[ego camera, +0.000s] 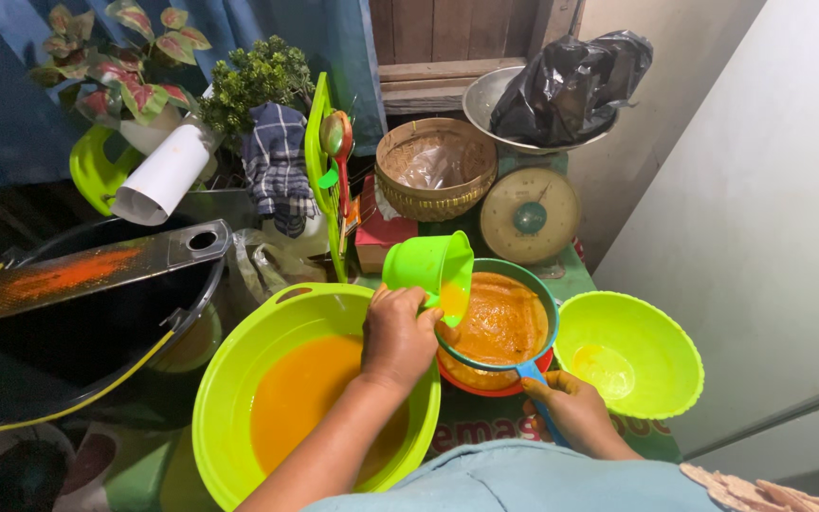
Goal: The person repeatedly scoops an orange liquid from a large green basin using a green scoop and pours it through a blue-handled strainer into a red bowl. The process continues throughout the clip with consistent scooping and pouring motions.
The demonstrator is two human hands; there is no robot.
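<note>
My left hand (398, 334) grips a small green cup (428, 267), tipped so orange liquid runs from it into a blue-rimmed strainer (500, 322) full of orange pulp. The strainer's blue handle (535, 379) is in my right hand (573, 410), and the strainer rests over a red-rimmed bowl (485, 384). A large lime-green basin (239, 379) holding orange liquid sits just left of the strainer, under my left forearm.
A smaller lime-green bowl (629, 353) with a little orange liquid stands at the right. Behind are a kitchen scale (530, 216) carrying a metal pan and black bag, a woven basket (435, 169), a grater (78, 273) over a black tub, and plants (135, 66).
</note>
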